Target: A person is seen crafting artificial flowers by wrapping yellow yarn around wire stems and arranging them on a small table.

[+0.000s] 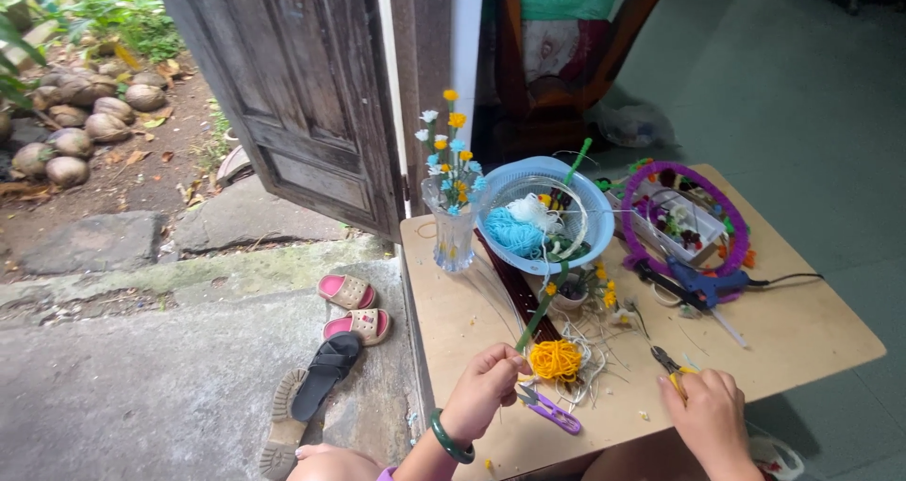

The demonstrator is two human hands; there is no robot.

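Observation:
My left hand, with a green bangle on the wrist, pinches the lower end of a green stem that leans up toward the basket. A ball of orange yarn lies just right of that hand. Purple snips rest on the wooden table below the yarn. My right hand is closed around the yellow handles of small pliers, whose jaws point up and left.
A glass vase of small yarn flowers stands at the table's back left. Beside it sits a pale blue basket of yarn, a purple hoop and a blue glue gun. Sandals lie outside the open wooden door.

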